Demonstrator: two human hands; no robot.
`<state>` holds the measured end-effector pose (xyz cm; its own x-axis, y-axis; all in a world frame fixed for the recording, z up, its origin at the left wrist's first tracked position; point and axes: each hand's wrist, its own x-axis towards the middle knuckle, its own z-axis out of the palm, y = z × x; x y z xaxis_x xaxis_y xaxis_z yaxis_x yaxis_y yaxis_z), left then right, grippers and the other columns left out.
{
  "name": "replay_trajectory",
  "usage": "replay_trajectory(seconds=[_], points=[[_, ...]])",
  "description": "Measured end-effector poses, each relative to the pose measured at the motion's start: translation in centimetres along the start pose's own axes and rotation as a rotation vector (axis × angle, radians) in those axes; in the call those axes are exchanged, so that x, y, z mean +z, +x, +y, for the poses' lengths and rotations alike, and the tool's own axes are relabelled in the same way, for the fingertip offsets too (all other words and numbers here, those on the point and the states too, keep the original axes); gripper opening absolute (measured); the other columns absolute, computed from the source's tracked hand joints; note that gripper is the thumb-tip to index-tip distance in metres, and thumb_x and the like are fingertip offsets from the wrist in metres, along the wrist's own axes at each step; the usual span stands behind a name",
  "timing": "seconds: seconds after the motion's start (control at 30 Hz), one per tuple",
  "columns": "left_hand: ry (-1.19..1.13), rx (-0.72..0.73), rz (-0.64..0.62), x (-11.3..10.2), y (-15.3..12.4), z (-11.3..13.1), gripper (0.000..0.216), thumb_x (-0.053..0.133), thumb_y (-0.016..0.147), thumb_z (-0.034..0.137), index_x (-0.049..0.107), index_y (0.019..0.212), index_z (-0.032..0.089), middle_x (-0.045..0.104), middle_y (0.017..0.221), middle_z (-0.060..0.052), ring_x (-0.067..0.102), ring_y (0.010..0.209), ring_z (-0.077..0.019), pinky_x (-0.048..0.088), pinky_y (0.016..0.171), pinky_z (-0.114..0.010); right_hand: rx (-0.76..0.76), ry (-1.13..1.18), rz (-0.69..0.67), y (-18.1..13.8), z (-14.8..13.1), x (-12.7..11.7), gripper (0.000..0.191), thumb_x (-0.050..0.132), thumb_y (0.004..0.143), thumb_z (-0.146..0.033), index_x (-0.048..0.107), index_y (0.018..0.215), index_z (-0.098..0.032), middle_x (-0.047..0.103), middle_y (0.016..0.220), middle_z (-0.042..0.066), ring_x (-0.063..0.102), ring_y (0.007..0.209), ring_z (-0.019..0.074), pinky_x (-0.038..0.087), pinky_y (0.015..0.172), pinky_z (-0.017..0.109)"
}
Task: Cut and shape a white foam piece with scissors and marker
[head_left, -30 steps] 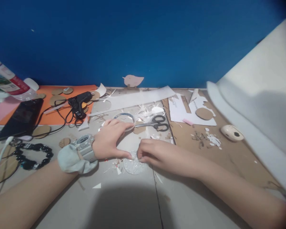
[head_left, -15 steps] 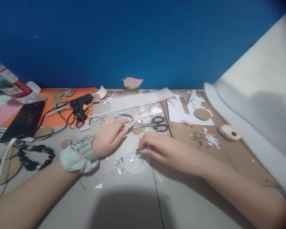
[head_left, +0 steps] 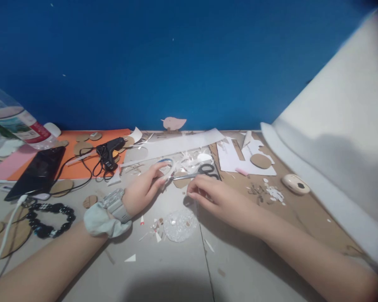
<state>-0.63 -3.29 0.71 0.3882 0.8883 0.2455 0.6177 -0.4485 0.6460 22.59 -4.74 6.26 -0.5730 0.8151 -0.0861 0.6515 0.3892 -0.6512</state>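
My left hand (head_left: 144, 187), with a watch and a pale scrunchie at its wrist, pinches a roll of clear tape (head_left: 171, 167) that stands tilted above the table. My right hand (head_left: 212, 193) is closed, thumb against fingers, just right of it; what it pinches is too faint to make out, though something thin and clear shows beneath. Below the hands lies a round glittery clear disc (head_left: 179, 228) with small brown bits on it. Black-handled scissors (head_left: 206, 170) lie behind my right hand, their handles partly hidden by it.
A black glue gun (head_left: 108, 153) with its cord rests on orange paper (head_left: 78, 165). At left are a phone (head_left: 36, 172), a bead bracelet (head_left: 50, 220) and a bottle (head_left: 22, 123). A pink bird cutout (head_left: 174, 123) stands by the blue wall. Paper scraps and cardboard discs lie around.
My left hand has gone from resting over the tape roll to pinching it, and the roll is now tilted up. My right hand has moved up off the glittery disc. The view has tipped upward.
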Motion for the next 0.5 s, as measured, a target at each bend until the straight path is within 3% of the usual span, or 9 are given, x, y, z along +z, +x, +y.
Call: replay_trajectory(seconds=[0.1,0.33,0.4,0.5], points=[[-0.09,-0.018,0.003,-0.1,0.2,0.2,0.039,0.039,0.096,0.032,0.033,0.132,0.019,0.067,0.077,0.001,0.065,0.074,-0.0155,0.049,0.081,-0.034,0.021,0.051,0.062,0.4,0.2,0.1,0.015,0.043,0.095,-0.027,0.055,0.09,-0.021,0.061,0.095,0.002,0.057,0.082,0.0172,0.042,0.07,0.029],[-0.109,-0.019,0.03,-0.7,0.3,1.0,0.026,0.047,0.092,0.036,0.058,0.108,0.019,0.071,0.098,-0.006,0.068,0.087,-0.02,0.054,0.078,-0.034,-0.037,0.201,0.219,1.0,0.5,1.0,0.023,0.046,0.095,-0.027,0.054,0.116,-0.024,0.055,0.121,0.006,0.053,0.107,0.0191,0.042,0.091,0.035],[-0.085,-0.004,0.04,-0.6,0.1,1.3,0.025,0.046,0.092,0.035,0.059,0.108,0.02,0.071,0.101,-0.005,0.067,0.09,-0.0202,0.054,0.081,-0.035,-0.041,0.214,0.28,0.9,0.6,1.0,0.022,0.048,0.094,-0.027,0.054,0.114,-0.023,0.055,0.12,0.005,0.052,0.109,0.0188,0.041,0.092,0.036],[-0.046,0.045,0.021,-0.4,-0.3,1.8,0.024,0.047,0.092,0.034,0.061,0.107,0.022,0.071,0.103,-0.004,0.066,0.094,-0.0202,0.052,0.085,-0.035,0.029,0.252,0.284,0.7,0.5,0.7,0.02,0.05,0.093,-0.036,0.056,0.105,-0.021,0.061,0.106,0.004,0.057,0.096,0.019,0.044,0.08,0.033]])
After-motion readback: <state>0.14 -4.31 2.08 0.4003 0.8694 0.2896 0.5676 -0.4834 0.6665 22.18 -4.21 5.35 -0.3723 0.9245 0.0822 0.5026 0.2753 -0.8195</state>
